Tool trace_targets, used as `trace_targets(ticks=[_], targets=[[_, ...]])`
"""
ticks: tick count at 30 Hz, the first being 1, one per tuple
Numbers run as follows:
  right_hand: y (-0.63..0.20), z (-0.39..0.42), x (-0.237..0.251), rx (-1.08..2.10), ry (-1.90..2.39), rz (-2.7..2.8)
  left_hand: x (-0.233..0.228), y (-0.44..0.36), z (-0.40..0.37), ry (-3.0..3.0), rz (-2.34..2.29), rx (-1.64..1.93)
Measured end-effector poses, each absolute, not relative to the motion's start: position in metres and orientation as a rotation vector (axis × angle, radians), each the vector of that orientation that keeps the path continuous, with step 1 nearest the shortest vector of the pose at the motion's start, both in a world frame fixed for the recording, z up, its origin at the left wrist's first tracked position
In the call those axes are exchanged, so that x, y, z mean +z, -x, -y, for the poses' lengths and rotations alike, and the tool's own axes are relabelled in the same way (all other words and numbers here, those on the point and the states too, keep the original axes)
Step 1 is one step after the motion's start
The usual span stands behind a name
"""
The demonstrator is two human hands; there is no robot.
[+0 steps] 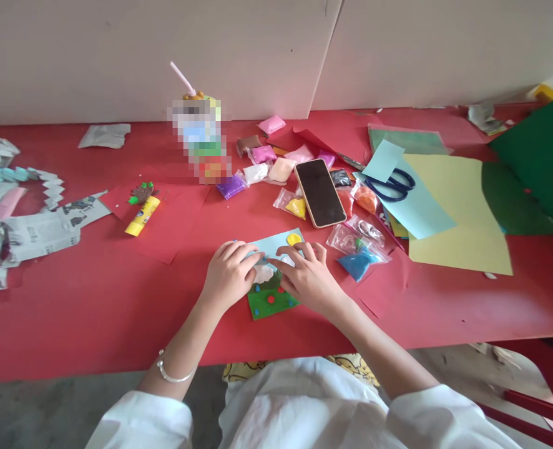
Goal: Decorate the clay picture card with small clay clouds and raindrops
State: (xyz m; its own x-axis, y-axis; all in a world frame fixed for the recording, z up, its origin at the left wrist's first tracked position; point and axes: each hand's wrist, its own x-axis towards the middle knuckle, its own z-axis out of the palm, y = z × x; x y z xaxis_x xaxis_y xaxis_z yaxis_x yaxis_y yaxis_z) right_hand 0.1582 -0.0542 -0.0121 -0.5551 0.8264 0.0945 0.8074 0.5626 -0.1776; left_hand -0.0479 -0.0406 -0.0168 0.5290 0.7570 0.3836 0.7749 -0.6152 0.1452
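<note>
A small clay picture (pixel 276 299) lies on the red table between my hands. Its upper part is light blue with white clay patches (pixel 263 273) and a yellow clay disc (pixel 294 239); the lower part is green with red and blue dots. My left hand (pixel 232 268) rests over the picture's left edge, thumb and forefinger close together near the blue part. Whatever sits between those fingertips is too small to make out. From the other side my right hand (pixel 311 277) reaches over the picture, its bent fingers apart and its forefinger tip touching the blue area.
Beyond the picture lie a phone (pixel 321 193), several clay packets (pixel 256 173) and a bag of blue clay (pixel 357 263). Scissors (pixel 393 186) and coloured paper (pixel 464 212) are at right. A glue stick (pixel 143 216) lies left, near crumpled paper (pixel 42 237). A pixelated cup (pixel 204 140) stands behind.
</note>
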Motion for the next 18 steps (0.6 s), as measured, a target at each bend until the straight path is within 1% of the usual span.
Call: trace_targets(ticks=[4,10,18], targets=[[-0.1588,0.0546,-0.0114,0.195,1.365,2.615,-0.0173,0.0471,0.0418,2.742,1.307,-0.621],[-0.1589,0.0532,-0.0118,0.178,1.376,2.585,-0.0177,0.0425,0.0434,2.729,1.471,-0.689],[-0.1499,0.0489,-0.0117,0.197,1.358,2.598,-0.0185,0.0413,0.0436,2.704,1.542,-0.749]])
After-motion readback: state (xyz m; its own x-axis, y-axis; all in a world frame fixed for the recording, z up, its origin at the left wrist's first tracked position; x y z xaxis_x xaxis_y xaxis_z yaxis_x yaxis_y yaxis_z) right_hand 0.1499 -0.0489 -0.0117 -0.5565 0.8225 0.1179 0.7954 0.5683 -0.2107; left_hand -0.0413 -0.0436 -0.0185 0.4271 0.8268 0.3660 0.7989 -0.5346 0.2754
